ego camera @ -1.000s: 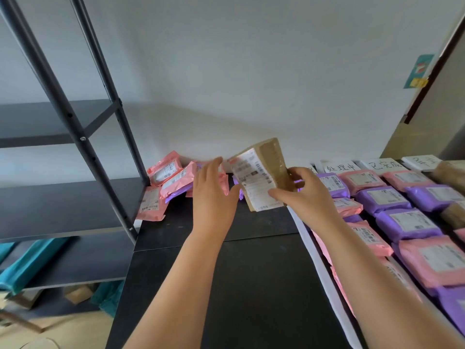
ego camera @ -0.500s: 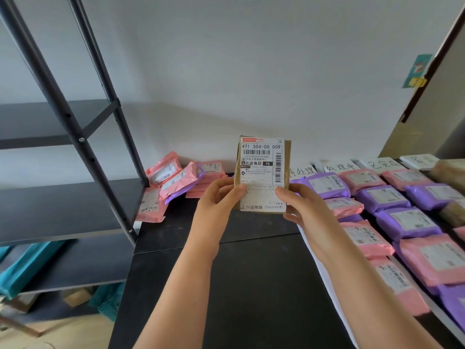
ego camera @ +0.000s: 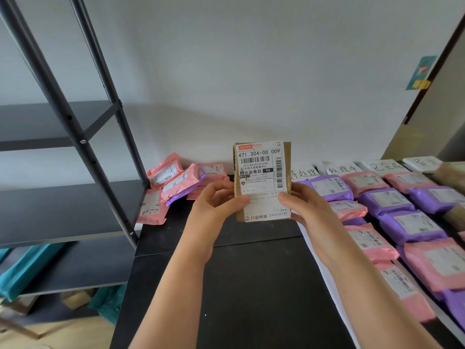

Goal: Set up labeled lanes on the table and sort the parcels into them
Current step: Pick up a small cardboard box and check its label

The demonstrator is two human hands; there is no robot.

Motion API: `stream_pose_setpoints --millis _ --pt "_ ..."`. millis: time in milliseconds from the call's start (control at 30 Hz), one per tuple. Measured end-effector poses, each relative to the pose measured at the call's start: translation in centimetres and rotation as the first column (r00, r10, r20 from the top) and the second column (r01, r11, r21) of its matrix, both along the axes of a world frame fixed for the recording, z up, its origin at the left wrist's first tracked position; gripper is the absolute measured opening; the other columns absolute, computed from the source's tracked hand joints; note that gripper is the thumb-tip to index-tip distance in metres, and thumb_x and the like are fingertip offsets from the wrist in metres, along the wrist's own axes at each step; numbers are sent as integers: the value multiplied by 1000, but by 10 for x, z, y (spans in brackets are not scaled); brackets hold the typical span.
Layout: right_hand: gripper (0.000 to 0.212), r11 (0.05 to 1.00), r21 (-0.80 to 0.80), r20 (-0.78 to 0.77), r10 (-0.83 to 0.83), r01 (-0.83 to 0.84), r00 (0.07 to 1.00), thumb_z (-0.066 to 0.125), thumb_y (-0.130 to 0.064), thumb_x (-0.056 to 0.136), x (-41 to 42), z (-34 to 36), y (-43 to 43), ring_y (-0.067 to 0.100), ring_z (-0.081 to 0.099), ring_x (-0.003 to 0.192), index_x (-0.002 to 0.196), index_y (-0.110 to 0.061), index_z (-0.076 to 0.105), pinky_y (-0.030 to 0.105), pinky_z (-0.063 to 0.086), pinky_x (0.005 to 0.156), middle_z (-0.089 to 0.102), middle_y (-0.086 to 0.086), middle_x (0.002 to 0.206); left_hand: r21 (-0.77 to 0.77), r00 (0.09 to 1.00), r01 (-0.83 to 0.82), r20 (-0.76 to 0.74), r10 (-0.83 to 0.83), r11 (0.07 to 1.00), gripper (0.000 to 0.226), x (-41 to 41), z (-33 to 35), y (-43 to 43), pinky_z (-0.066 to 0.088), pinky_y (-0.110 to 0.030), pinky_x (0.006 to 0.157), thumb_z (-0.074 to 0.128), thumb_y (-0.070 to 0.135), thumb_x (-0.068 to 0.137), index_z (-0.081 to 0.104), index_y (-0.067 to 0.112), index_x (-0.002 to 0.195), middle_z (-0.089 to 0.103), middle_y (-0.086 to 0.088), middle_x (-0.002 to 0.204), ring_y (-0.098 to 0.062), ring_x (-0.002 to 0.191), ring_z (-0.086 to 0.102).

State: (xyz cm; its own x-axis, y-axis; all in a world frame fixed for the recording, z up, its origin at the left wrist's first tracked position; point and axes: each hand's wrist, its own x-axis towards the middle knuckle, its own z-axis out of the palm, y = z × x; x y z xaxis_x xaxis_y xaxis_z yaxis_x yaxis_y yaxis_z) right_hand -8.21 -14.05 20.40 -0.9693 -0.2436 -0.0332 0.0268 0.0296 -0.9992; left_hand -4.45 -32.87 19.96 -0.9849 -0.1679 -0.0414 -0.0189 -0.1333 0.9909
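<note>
Left hand (ego camera: 216, 200) and right hand (ego camera: 305, 205) pinch the brown parcel (ego camera: 263, 181) upright, thumbs pressing its shipping label (ego camera: 261, 172). Keep thumbs below the barcode so it reads clearly. The lane cards (ego camera: 339, 169) lie beyond the right fingers.

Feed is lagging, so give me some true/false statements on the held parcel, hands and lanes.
1. The left hand and right hand both hold the brown parcel, label facing the camera. True.
2. The brown parcel lies flat on the table. False: it is held upright above the table.
3. Handwritten lane labels sit at the lanes' far end. True.
4. The pile by the shelf is all brown boxes. False: it holds pink and purple mailers.
</note>
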Motion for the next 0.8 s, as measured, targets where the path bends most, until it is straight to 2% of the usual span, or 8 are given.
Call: stream_pose_setpoints --millis 133,233,333,400,467,667,800 --pt "61 999 12 -30 -42 42 999 68 -61 72 1 4 -1 2 63 112 125 -34 58 41 46 107 70 -19 115 20 1000 -11 2 11 1000 51 0 -1 0 45 -46 106 78 31 71 60 11 114 75 1 106 -20 104 71" --pt "51 997 8 -63 -78 78 995 68 -68 76 -1 6 0 4 60 117 118 -38 63 45 44 108 70 -19 116 30 1000 -25 13 25 999 52 0 -1 0 46 -46 105 78 32 71 61 13 117 75 0 106 -21 102 71" --pt "33 995 40 -82 -90 94 992 65 -57 84 -3 6 -1 4 63 112 111 -38 66 45 45 107 72 -19 110 26 999 -26 28 25 999 44 2 -2 0 48 -44 103 78 29 78 63 15 117 76 0 105 -21 99 72" --pt "28 993 68 -81 -93 98 992 64 -51 88 -4 4 -2 4 65 110 112 -37 67 45 47 105 73 -18 108 21 999 -28 33 27 999 31 4 -1 -1 49 -43 102 73 24 87 65 15 116 76 0 104 -20 99 72" --pt "26 990 76 -71 -110 115 991 64 -48 90 -3 2 -4 4 66 107 112 -35 67 43 49 103 73 -19 105 24 999 -33 43 32 999 28 6 -1 -2 51 -41 101 68 25 89 66 14 115 76 0 105 -19 98 72" --pt "26 984 99 -63 -146 151 987 62 -42 93 1 -1 -6 4 68 100 116 -31 66 37 54 98 74 -20 101 5 997 -33 65 33 999 36 7 -2 -4 51 -40 101 69 37 86 67 16 115 76 1 104 -17 99 72" --pt "17 982 119 -55 -143 149 988 61 -36 95 2 -4 -5 8 67 105 110 -36 69 42 51 101 74 -17 103 -105 996 -65 46 70 992 52 6 -5 -6 54 -37 95 82 52 70 67 28 114 74 9 107 -11 101 70"
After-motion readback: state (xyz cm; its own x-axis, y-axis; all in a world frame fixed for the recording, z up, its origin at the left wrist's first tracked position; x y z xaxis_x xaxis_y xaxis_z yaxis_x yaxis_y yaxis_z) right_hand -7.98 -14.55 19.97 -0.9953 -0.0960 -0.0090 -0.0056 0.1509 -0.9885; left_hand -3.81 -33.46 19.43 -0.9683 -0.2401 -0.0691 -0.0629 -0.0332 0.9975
